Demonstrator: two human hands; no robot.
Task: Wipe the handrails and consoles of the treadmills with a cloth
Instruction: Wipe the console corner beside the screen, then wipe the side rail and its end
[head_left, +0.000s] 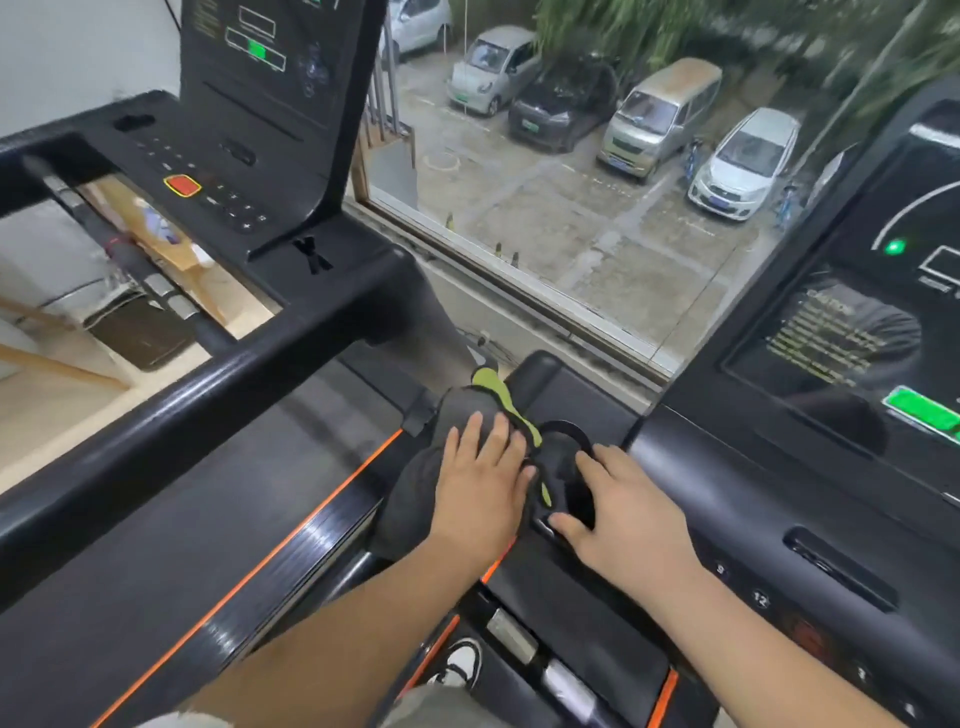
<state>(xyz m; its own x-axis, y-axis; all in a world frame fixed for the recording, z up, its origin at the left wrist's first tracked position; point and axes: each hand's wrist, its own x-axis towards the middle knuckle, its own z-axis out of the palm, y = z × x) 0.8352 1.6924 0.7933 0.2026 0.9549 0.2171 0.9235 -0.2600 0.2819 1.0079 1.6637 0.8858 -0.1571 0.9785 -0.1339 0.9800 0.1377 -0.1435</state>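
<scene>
A dark grey cloth (415, 488) with a bright green edge lies over the left end of the near treadmill's console (727, 519), beside its round cup holder (569, 441). My left hand (480, 483) presses flat on the cloth with straight fingers. My right hand (628, 509) rests on the console at the cup holder, fingers spread, thumb on the rim. A second treadmill stands to the left, with its black handrail (218, 389) and its console (218, 171) with a red stop button.
A big window (571, 182) ahead looks down on parked cars. The near treadmill's display panel (857, 338) rises at the right. Below are an orange-striped side rail (270, 561) and my shoe (462, 667).
</scene>
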